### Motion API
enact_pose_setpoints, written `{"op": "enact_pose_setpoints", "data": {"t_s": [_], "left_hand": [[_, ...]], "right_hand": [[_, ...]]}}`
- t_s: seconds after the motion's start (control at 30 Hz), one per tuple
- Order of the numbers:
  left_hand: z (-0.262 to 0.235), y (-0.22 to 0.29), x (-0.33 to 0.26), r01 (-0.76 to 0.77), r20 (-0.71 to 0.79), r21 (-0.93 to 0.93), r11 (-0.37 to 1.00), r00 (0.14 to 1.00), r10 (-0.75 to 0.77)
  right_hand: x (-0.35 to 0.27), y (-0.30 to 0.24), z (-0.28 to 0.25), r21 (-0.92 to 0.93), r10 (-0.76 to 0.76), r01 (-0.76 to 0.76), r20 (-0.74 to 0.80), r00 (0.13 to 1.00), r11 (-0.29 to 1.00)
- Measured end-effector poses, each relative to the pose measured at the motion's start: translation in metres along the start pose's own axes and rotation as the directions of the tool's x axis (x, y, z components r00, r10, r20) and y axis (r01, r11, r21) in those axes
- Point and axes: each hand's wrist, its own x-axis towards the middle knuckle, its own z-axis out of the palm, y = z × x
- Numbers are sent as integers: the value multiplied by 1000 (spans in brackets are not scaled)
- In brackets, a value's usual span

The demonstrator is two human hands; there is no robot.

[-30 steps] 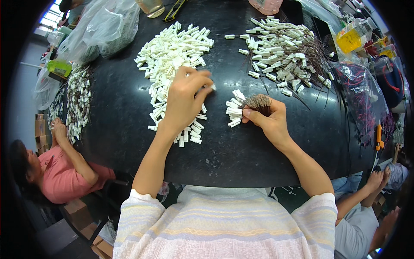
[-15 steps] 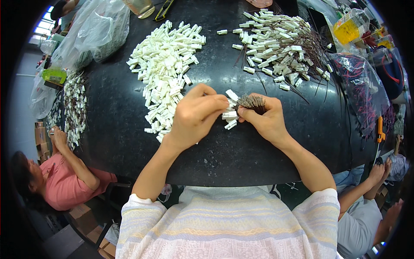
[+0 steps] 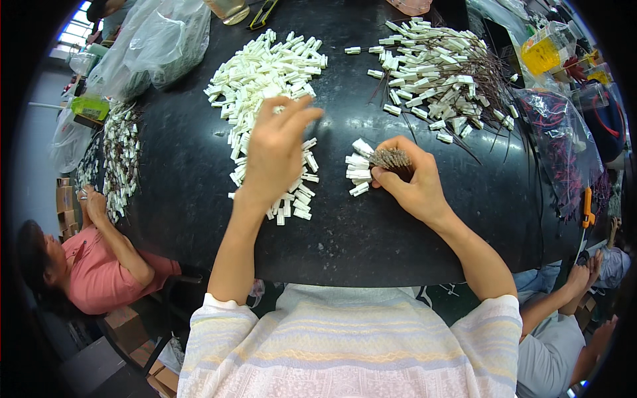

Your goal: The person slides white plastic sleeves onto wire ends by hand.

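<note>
My right hand is closed around a bundle of thin dark wires with small metal tips bunched at the top. Several white plastic connectors fan out at the left side of this bundle, apparently on some of its wires. My left hand, smeared a little by motion, is over a large heap of loose white connector housings. Its fingers are apart and nothing shows in them. The hand covers part of the heap.
At the far right lies a pile of white connectors with dark wires. A clear plastic bag of wires and an orange-handled tool sit at the right edge. Plastic bags fill the far left. Co-workers sit on both sides.
My left hand has left the connectors beside my right hand and moved left over the loose heap, its fingers spreading. The right hand keeps its hold on the wires.
</note>
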Motion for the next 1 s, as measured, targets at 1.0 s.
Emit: {"op": "enact_pose_setpoints", "data": {"t_s": [1.0], "left_hand": [[1,18,-12,480,407,-690,542,876,-258]], "right_hand": [[-1,-4,0,199,83,-87,27,996,976]]}}
